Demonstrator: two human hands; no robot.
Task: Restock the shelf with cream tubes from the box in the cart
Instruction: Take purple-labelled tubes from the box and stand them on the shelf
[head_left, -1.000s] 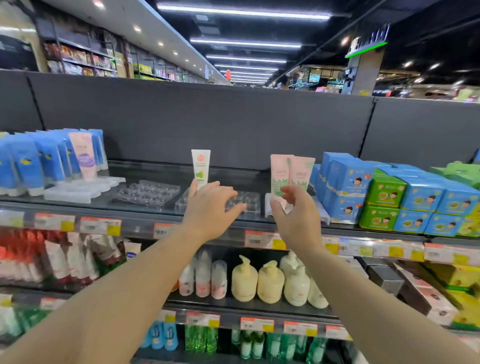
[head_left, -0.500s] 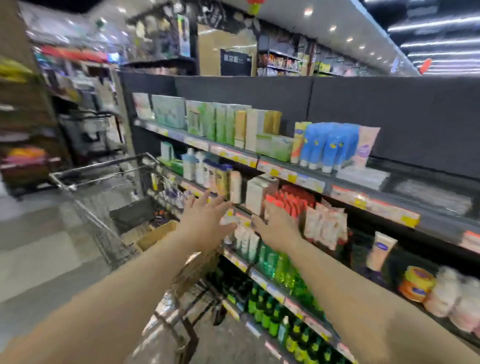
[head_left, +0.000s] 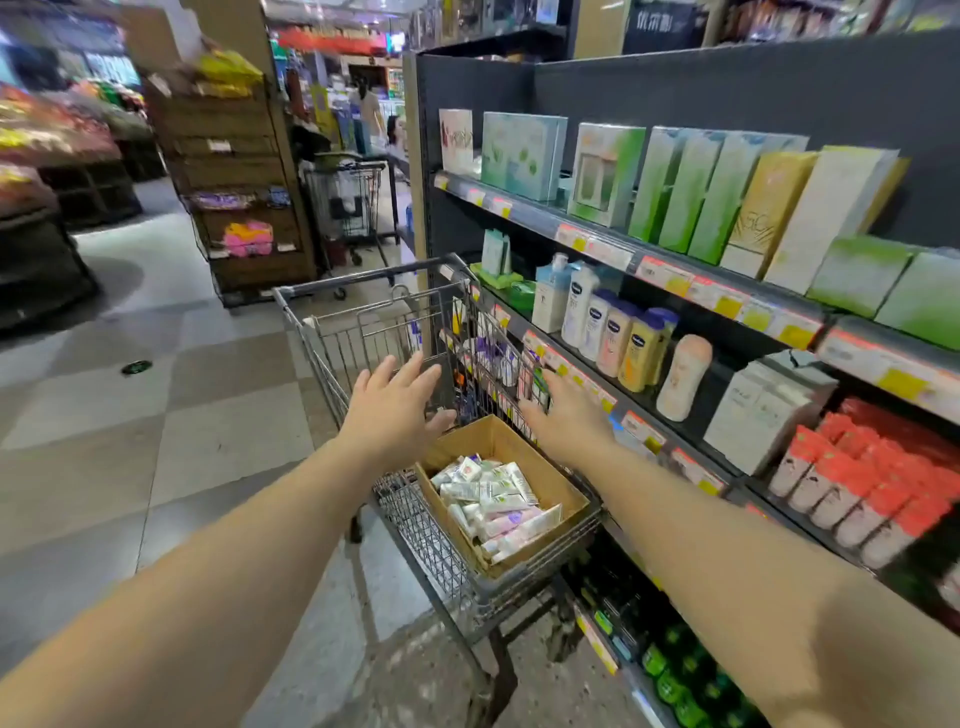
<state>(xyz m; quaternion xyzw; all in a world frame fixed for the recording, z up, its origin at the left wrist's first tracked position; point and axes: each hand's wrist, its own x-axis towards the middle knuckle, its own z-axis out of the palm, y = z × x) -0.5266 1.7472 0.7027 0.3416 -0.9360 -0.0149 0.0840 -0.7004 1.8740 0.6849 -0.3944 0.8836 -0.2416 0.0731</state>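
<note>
A brown cardboard box (head_left: 558, 491) sits in the near end of a wire shopping cart (head_left: 415, 525). Several white, green and pink cream tubes (head_left: 493, 501) lie loose inside it. My left hand (head_left: 397, 410) hovers above the cart, just left of the box's far corner, fingers spread and holding nothing. My right hand (head_left: 563, 415) hangs over the box's far right edge, close to the shelf, fingers straight and empty. The shelf (head_left: 691, 291) runs along the right, stocked with boxes, lotion bottles and red-capped tubes.
The cart stands tight against the shelf unit. A second cart (head_left: 345, 200) stands further down the aisle, near wooden display racks (head_left: 239, 171). A person stands far back in the aisle. Tiled floor (head_left: 156, 405) spreads to the left of the cart.
My view has swung left from the top shelf, where both hands were setting tubes upright, down to the cart. Both hands left the shelf empty and now hover over the box.
</note>
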